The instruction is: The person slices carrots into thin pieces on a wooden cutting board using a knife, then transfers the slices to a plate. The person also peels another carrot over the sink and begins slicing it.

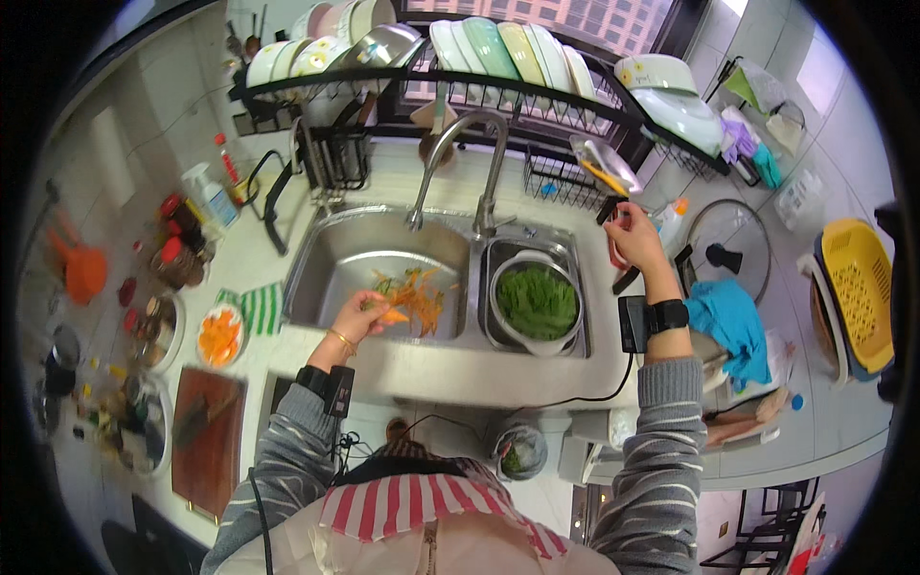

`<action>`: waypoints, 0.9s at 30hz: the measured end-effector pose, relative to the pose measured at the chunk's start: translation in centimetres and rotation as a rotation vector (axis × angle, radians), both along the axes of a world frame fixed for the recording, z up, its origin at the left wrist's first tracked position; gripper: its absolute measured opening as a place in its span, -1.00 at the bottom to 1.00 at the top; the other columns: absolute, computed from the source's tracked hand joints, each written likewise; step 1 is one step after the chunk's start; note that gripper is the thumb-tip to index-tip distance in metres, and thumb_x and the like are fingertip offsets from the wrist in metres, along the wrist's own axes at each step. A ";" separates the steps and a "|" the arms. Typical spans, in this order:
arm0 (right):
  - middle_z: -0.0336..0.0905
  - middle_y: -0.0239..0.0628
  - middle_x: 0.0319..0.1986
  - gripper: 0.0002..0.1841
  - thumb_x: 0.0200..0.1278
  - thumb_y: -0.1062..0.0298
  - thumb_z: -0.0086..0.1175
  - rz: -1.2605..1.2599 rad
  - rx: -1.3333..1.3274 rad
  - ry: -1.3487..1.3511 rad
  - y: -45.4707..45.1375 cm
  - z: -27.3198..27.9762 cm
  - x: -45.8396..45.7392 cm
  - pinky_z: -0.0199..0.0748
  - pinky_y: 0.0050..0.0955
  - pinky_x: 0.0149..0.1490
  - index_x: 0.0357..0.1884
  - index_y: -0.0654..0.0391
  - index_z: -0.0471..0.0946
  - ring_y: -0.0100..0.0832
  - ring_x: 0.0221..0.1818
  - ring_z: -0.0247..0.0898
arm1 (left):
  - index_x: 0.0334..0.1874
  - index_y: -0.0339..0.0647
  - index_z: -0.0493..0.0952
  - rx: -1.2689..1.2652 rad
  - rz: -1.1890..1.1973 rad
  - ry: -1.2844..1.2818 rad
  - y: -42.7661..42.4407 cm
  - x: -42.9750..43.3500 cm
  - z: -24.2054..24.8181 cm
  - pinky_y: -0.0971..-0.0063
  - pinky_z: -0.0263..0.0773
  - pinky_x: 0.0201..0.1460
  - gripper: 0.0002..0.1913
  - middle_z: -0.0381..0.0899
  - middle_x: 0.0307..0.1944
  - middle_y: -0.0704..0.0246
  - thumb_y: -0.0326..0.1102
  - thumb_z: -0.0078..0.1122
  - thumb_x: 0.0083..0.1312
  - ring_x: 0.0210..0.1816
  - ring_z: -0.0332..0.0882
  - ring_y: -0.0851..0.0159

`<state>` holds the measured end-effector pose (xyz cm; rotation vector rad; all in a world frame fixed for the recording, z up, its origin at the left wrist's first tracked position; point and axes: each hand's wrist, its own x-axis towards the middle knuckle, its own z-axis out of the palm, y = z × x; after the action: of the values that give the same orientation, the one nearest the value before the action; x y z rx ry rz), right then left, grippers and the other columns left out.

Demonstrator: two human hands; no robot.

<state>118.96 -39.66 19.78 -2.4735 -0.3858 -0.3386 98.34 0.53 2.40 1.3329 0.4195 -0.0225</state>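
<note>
My left hand [359,314] grips an orange carrot piece [393,315] over the front of the large sink basin [359,248]. Orange and greenish peelings [418,298] lie in that basin, just beyond the hand. My right hand [634,236] is raised at the counter's right side, fingers bent, beside a red and black object [615,251] that it partly covers; whether it touches or holds anything cannot be told. Leafy greens fill a white-rimmed bowl or colander [537,343] in the smaller basin. A bowl of orange pieces [220,336] sits left of the sink.
A curved faucet [496,180] rises behind the basins, below a black dish rack [503,83]. A wooden board [205,460] with a dark-bladed knife lies at left. A glass lid [740,237], a blue cloth [729,316] and a yellow basket [855,295] are at right.
</note>
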 end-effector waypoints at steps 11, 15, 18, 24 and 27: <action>0.53 -0.03 -0.31 -0.75 0.05 0.22 0.05 -0.205 -0.548 -0.165 1.6 -3.4 22.1 0.40 -0.07 -0.14 -0.23 0.08 0.47 0.01 -0.22 0.46 | -0.12 -0.16 0.49 0.111 -0.091 0.162 4.4 10.9 -5.5 0.69 0.24 -0.71 -0.63 0.46 -0.64 0.44 -0.01 -0.16 0.37 -0.74 0.36 0.51; 0.55 -0.08 -0.25 -0.72 0.11 0.15 -0.02 -0.204 -0.472 -0.249 1.7 -6.0 26.3 0.38 -0.11 -0.09 -0.18 0.05 0.50 -0.02 -0.15 0.45 | -0.14 -0.13 0.51 0.042 0.065 0.284 5.0 11.7 -5.8 0.68 0.18 -0.73 -0.65 0.45 -0.64 0.42 -0.03 -0.18 0.37 -0.77 0.32 0.50; 0.54 -0.07 -0.32 -0.76 0.15 0.17 -0.02 -0.035 -0.793 -0.271 0.0 -6.5 28.3 0.42 -0.09 -0.16 -0.21 0.03 0.50 0.05 -0.22 0.45 | -0.07 -0.17 0.47 0.037 0.067 0.247 4.7 12.5 -5.9 0.71 0.12 -0.73 -0.65 0.46 -0.64 0.46 -0.07 -0.17 0.37 -0.74 0.28 0.56; 0.55 -0.08 -0.33 -0.73 0.25 0.23 -0.09 -0.255 -0.862 -0.331 -0.8 -0.7 20.4 0.43 -0.14 -0.25 -0.03 0.01 0.44 -0.04 -0.32 0.49 | 0.08 -0.27 0.39 -0.249 0.284 0.221 3.2 15.7 -6.9 0.65 0.47 -0.50 -0.65 0.57 -0.35 0.31 -0.21 -0.04 0.34 -0.54 0.48 0.44; 0.58 -0.12 -0.22 -0.63 0.25 0.45 -0.05 -0.059 -0.246 0.037 0.5 0.5 9.3 0.46 -0.44 -0.18 0.13 0.19 0.38 -0.30 -0.22 0.53 | 0.04 -0.30 0.38 -0.359 0.279 0.234 3.3 17.0 -8.4 0.61 0.54 -0.29 -0.70 0.54 -0.19 0.23 -0.29 -0.04 0.34 -0.32 0.55 0.34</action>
<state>128.26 -39.17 20.23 -2.7323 -0.3582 -0.2833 115.30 3.81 -5.98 0.9119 0.7602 -0.0201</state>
